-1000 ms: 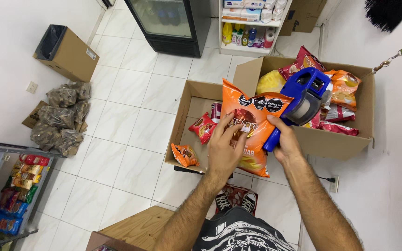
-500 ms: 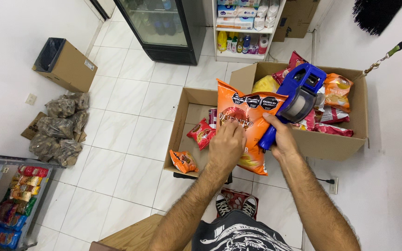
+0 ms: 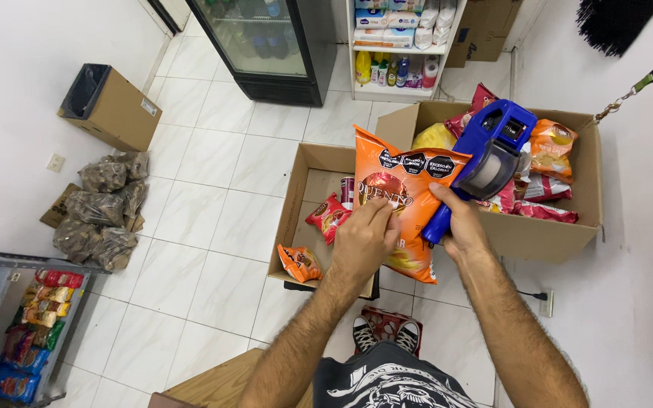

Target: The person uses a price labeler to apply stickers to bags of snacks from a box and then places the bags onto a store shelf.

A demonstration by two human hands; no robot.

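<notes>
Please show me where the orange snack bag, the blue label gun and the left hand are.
orange snack bag [image 3: 404,181], head view, upper front of the bag.
blue label gun [image 3: 496,147], head view, its blue body.
left hand [image 3: 360,242], head view, back of the hand.

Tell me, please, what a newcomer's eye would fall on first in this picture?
First, the big orange snack bag held up at centre frame, the left hand pinching its front. Next, the blue label gun in the right hand, pressed against the bag's right edge. Behind them stands a cardboard box full of snack bags, with a shallower, nearly empty box on the white tile floor beside it.
</notes>
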